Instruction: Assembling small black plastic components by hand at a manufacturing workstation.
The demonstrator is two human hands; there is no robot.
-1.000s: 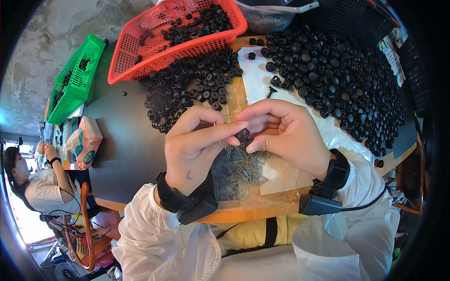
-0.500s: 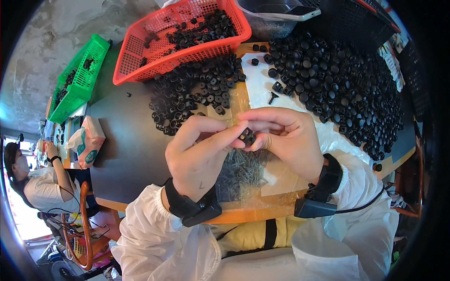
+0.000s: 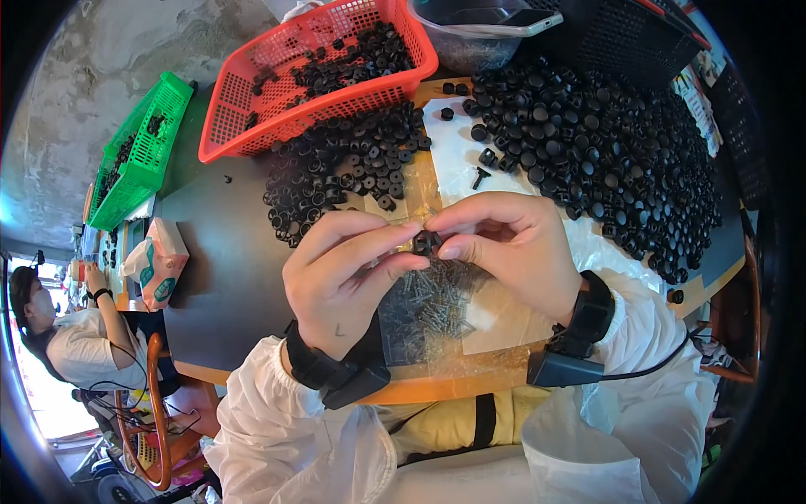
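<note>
A small round black plastic part (image 3: 426, 244) with openings in its side is pinched between my two hands, above the table's middle. My right hand (image 3: 520, 252) grips it from the right with thumb and forefinger. From the left, the thumb and fingertips of my left hand (image 3: 336, 273) close against it. Whether a smaller piece sits between the left fingertips cannot be made out. Below my fingers lies a pile of thin clear or metallic pins (image 3: 441, 307). Beyond my left hand are loose black rings (image 3: 294, 185) and black discs with holes (image 3: 386, 172).
A large heap of black capped parts (image 3: 588, 151) covers the right side. Behind stand a red basket (image 3: 252, 134) of black pieces and a clear tub (image 3: 470, 42) with a phone on it. At left are a tissue pack (image 3: 164, 260), a green basket (image 3: 147, 160) and a seated person (image 3: 92, 344).
Both hands stay together; the black part has turned and shifted slightly left. My left fingers have straightened a little and drawn back to the left, showing more of the part.
</note>
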